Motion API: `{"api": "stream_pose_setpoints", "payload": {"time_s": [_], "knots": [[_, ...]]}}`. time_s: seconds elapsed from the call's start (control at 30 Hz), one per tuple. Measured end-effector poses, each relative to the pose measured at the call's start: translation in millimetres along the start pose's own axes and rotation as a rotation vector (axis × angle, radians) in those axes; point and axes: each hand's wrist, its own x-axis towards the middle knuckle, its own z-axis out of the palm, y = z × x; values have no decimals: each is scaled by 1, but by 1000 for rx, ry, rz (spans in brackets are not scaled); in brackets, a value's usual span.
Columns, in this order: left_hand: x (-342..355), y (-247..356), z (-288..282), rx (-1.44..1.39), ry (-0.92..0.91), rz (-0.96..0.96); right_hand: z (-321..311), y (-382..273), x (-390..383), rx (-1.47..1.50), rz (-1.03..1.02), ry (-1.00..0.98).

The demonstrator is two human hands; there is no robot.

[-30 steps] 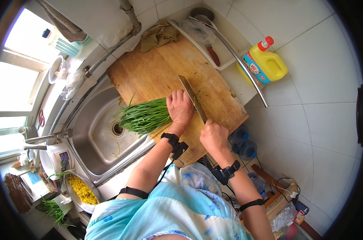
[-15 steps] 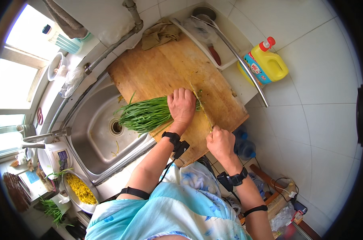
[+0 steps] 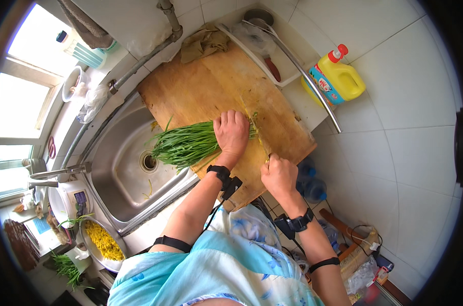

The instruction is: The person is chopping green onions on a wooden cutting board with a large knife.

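My left hand [image 3: 232, 133] is closed over a bundle of long green leaves, like chives [image 3: 185, 144], pressing it on a wooden cutting board [image 3: 185, 81]. The leaves reach leftward over the steel sink [image 3: 119, 158]. My right hand [image 3: 279, 176] grips a cleaver [image 3: 262, 144] by its handle; the blade, seen nearly edge-on, stands just right of my left fingers at the cut end of the bundle. Small green pieces [image 3: 254, 118] lie beside the blade.
A faucet [image 3: 63, 172] and a bowl of chopped yellow food [image 3: 104, 239] are at left. A metal rail [image 3: 323, 97], yellow jug [image 3: 346, 81] and white tray with a red-handled tool [image 3: 272, 69] are at upper right. Blue bottles [image 3: 314, 189] sit below the board's right edge.
The cleaver and my right hand have moved right from a second ago, the blade now more edge-on. My left hand has shifted slightly right and stays on the bundle.
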Motion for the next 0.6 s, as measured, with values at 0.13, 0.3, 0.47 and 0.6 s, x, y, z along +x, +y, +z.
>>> {"api": "stream_pose_setpoints", "payload": {"time_s": [0.13,0.3,0.47,0.6], "knots": [[4,2,-3,0,-18,2,-1,2,-7,-30,-10,-26],[1,1,-5,5,-45,3,-1,-2,1,-35,-5,-64],[0,1,-3,18,-76,5,19,-4,12,-89,21,-55],[5,2,-2,-26,-13,3,9,2,13,-6,43,2]]}}
